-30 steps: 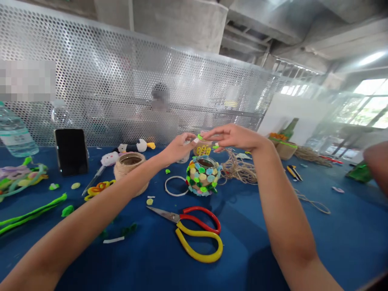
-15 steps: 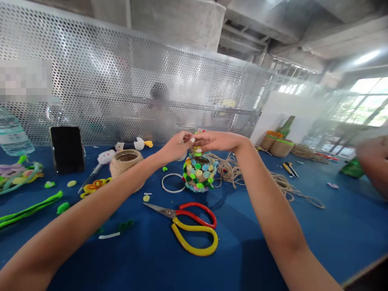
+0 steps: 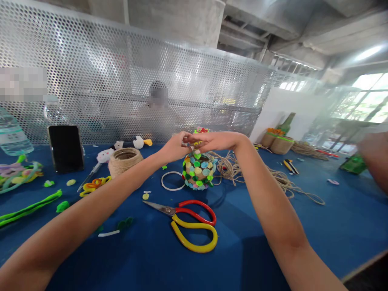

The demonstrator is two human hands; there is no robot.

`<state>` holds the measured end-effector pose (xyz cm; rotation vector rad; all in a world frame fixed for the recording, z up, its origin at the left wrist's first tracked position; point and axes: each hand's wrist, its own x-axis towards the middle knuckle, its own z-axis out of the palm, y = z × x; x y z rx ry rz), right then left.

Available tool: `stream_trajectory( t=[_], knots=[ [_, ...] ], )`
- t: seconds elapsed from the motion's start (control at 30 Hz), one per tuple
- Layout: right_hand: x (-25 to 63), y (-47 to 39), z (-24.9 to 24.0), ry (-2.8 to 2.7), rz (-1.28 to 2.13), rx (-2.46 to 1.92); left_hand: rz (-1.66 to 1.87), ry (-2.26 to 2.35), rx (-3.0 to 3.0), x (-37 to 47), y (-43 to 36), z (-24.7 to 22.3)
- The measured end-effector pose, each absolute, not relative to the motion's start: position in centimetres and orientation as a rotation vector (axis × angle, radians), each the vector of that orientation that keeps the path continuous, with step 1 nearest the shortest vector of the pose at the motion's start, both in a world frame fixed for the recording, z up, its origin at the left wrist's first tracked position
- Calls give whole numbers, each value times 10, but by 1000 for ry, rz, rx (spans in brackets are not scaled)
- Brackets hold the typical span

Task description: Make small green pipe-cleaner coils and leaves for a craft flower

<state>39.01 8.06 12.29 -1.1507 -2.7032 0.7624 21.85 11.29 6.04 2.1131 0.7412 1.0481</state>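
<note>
- A squat decorated jar (image 3: 198, 176), studded with colored fuzzy discs, stands upright on a blue table, beneath two bare hands.
- It likely handles as light but stiff, apparently glass inside (a fragile core in a soft coat), its fuzz offering grip; the lower sides seem the safest hold, pressed gently to spare the discs.
- Above its mouth, the left hand (image 3: 177, 147) bends its fingers toward the right hand (image 3: 220, 140), whose fingers lie nearly together, palm down; whether either pinches anything, one cannot tell.
- Left of the jar lie a white ring (image 3: 172, 190) and, farther off, a twine-wrapped jar (image 3: 124, 161); loose twine (image 3: 230, 169) tangles at right, scissors (image 3: 169, 210) in front.
- The blue table (image 3: 227, 266) looks flat and smooth.
- Behind the jar, a perforated screen (image 3: 100, 60) crosses a concrete room, windows (image 3: 372, 89) far right.
</note>
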Motion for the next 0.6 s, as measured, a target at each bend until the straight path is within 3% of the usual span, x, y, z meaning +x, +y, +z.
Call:
stream_trajectory(
  t=[0.13,0.33,0.6],
  knots=[
    [391,80,122,-2583,853,-1178,1070,702,2084,220,116,56],
    [382,85,119,-2589,538,-1307,1108,696,2057,220,118,53],
    [382,82,119,-2578,742,-1243,1124,713,2086,220,124,49]
  ],
)
